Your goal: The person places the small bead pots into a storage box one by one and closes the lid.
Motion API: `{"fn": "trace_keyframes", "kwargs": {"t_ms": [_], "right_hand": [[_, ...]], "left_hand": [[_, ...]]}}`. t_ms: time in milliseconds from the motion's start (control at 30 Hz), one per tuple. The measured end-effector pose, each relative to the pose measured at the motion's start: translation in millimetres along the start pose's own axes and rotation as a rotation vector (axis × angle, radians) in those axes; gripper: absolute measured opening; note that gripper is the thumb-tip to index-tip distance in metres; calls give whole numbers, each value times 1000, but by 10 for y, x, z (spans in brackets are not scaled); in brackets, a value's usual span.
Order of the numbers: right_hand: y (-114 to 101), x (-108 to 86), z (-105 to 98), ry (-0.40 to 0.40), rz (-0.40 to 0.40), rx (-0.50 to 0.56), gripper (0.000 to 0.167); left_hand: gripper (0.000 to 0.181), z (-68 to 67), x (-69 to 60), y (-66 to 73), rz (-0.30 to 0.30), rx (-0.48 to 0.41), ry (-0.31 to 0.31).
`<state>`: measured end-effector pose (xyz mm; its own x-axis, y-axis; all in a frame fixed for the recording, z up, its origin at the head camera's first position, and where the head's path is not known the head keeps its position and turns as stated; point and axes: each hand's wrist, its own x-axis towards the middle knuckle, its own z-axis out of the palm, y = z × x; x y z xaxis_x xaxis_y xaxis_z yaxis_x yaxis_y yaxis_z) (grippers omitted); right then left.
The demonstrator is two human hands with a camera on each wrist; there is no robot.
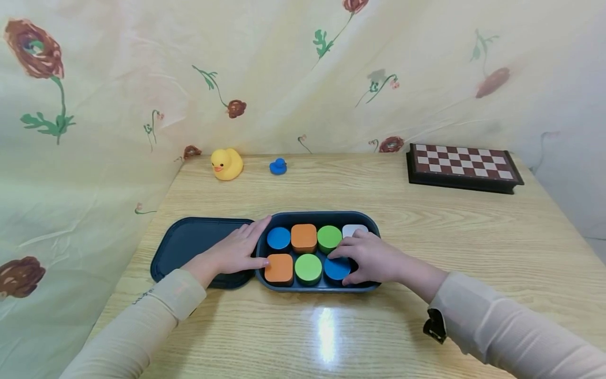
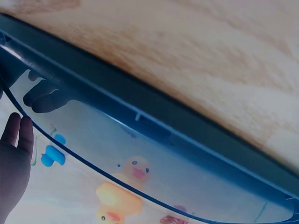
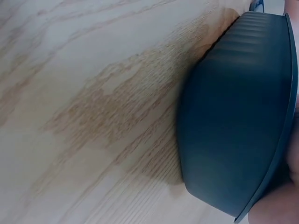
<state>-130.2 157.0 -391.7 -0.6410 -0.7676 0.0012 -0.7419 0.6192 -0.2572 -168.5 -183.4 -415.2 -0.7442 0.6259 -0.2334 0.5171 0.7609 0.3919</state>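
Note:
A dark blue oblong box [image 1: 312, 288] holds two rows of small, thick, flat-topped pieces. Its front row has an orange square piece [image 1: 279, 267], a green round piece [image 1: 308, 268] and a blue round piece [image 1: 337, 267]. Behind them sit a second blue round piece [image 1: 279, 238], an orange square piece [image 1: 304, 236], a green round piece [image 1: 329, 238] and a white piece [image 1: 354, 229], partly covered by my right hand. My right hand [image 1: 374, 256] reaches over the box's right end, thumb and fingers about the front blue piece. My left hand [image 1: 236, 246] rests at the left rim, fingers extended, thumb touching the front orange piece.
A dark lid [image 1: 189, 242] lies left of the box, partly beneath my left hand. Toward the back of the wooden table stand a yellow rubber duck [image 1: 227, 164] and a small blue duck [image 1: 278, 166]. A folded chessboard case [image 1: 464, 166] lies at the back right.

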Motion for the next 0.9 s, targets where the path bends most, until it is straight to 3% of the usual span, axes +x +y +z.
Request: {"fn": "trace_keyframes", "kwargs": {"t_ms": [900], "right_hand": [[-14, -27, 36, 32, -21, -27, 51]], "left_hand": [[96, 2, -3, -7, 17, 26, 13]]}}
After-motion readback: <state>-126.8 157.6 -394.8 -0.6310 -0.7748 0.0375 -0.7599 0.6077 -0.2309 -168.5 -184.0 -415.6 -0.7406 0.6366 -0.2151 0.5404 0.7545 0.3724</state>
